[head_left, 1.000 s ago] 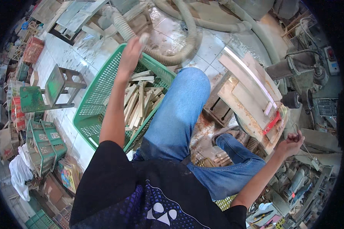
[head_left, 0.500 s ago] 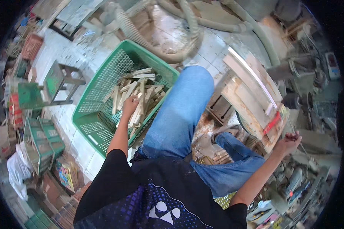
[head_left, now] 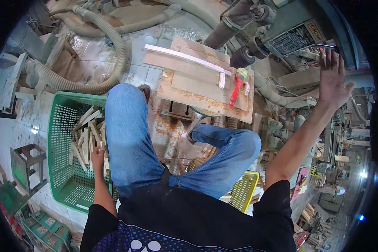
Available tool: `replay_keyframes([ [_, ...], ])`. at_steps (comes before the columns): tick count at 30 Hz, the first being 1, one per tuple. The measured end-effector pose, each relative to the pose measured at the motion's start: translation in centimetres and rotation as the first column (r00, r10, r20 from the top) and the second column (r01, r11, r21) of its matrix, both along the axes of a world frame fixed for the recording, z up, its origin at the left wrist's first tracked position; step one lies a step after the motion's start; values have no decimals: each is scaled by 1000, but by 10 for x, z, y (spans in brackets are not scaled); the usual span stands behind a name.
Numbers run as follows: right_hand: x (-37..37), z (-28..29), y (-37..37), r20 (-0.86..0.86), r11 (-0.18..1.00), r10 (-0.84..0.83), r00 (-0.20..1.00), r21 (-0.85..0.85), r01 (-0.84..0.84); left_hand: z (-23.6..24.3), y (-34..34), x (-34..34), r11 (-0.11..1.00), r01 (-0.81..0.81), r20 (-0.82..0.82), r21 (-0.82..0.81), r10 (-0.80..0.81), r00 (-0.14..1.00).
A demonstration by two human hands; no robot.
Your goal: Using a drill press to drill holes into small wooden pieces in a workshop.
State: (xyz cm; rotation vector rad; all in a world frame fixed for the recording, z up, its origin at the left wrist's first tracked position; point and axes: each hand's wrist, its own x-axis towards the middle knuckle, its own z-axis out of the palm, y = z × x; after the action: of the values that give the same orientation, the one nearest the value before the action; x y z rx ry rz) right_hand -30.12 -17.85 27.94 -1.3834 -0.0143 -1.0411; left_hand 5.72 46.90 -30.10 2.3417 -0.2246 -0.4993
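My left hand (head_left: 98,156) is over the green plastic basket (head_left: 69,201) at my left. Its fingers are closed on a short wooden stick (head_left: 101,144), of which a pale end shows above the fingertips. Many similar light wooden sticks (head_left: 85,145) lie heaped in that basket. My right hand (head_left: 335,82) is stretched far out to the right, open, its fingers extended upward. The fingertips are beside a thin metal rod on the grey machine (head_left: 290,33); whether they touch it I cannot tell.
In front stands a wooden work board (head_left: 189,84) with a pale straight strip (head_left: 185,56), a red piece (head_left: 236,93) and sawdust. A dark spindle (head_left: 241,58) hangs over it. A ribbed hose (head_left: 113,63) curves behind the green basket. By my right thigh is a yellow basket (head_left: 247,191); a stool (head_left: 27,168) stands far left.
My view has turned toward the right, bringing the machine into sight. The right hand has risen from beside the board to the machine and spread open. The left hand stays at the sticks.
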Motion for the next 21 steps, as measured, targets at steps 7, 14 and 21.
replay_keyframes([
  [7,-41,-11,21,-9,992,104,995,-66,-105,15,-8,-9,996,-70,-99,-60,64,993],
  [14,20,-81,115,-244,423,-906,346,-543,725,-2,3,-1,997,-73,-89,-15,71,994],
  [21,17,-179,68,-584,698,-705,403,-469,541,10,-17,-12,998,-46,-141,-37,40,989],
])
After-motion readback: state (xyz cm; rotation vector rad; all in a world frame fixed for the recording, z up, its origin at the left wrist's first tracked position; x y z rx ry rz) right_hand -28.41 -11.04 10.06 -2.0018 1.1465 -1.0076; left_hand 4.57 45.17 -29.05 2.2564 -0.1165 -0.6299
